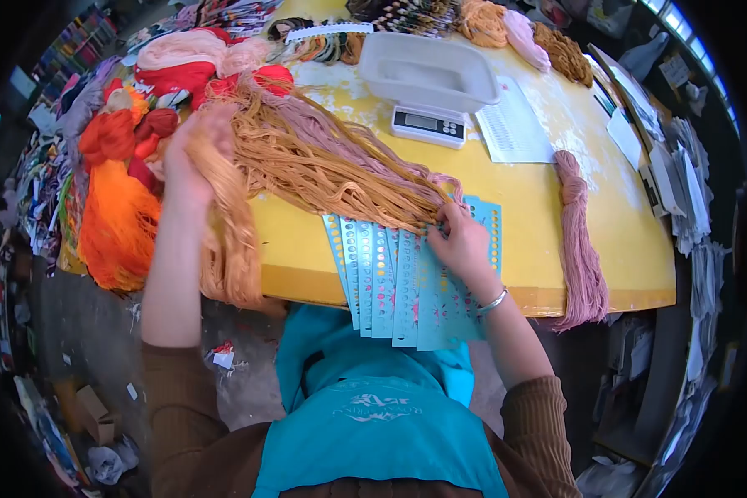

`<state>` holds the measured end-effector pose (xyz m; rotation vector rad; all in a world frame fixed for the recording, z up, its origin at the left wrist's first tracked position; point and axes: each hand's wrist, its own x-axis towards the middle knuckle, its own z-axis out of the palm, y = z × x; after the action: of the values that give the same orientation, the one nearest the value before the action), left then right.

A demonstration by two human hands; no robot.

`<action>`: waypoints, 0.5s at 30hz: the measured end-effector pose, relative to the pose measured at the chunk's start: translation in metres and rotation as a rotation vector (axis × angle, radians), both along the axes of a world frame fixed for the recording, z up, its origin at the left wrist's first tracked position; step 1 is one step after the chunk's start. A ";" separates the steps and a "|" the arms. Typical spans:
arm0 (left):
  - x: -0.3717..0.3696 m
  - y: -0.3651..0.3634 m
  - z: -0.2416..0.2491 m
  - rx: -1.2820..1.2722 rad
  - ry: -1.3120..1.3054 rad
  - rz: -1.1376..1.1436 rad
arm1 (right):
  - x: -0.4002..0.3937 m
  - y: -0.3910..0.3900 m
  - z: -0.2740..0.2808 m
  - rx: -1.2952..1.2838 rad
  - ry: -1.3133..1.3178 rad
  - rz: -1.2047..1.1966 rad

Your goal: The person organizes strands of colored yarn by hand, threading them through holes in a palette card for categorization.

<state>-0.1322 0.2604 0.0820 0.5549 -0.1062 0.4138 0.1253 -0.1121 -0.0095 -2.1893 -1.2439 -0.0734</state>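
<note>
My left hand [192, 158], a little blurred, is closed around a peach-coloured skein of thread [228, 241] that hangs over the table's front edge. My right hand [461, 241] has thumb and fingers pinched together on the ends of golden-brown threads [340, 178]. These strands stretch across the table between my hands, beside mauve threads [307, 124]. Under my right hand lie several overlapping light-blue cards [407, 290] with rows of punched holes; they stick out past the table edge. Exactly how the strands meet the cards is hidden by my fingers.
Red and orange yarn bundles [118, 207] crowd the left side. A digital scale [428, 124] carries a clear plastic tub [427, 70]. Right of it are a printed sheet [513, 120] and a dusty-pink skein [574, 241]. More skeins [483, 23] lie along the back of the yellow table [631, 249].
</note>
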 end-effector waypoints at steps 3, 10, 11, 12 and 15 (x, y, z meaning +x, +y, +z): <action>0.024 -0.123 0.044 0.027 0.231 0.268 | -0.007 0.006 0.021 -0.079 0.130 0.050; 0.034 -0.224 0.024 0.301 0.263 0.023 | -0.096 0.023 0.097 0.395 1.240 0.421; 0.034 -0.228 0.022 0.384 0.220 -0.041 | -0.105 0.025 0.100 0.437 1.306 0.428; 0.034 -0.234 0.017 0.374 0.255 -0.046 | -0.109 0.024 0.097 0.384 1.371 0.401; 0.030 -0.243 0.007 0.322 0.300 -0.055 | -0.118 0.017 0.080 0.456 1.611 0.325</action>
<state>-0.1021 0.0170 0.0895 0.9232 0.1025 0.2566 0.0071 -0.0947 0.0708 -0.9669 -0.4547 1.1544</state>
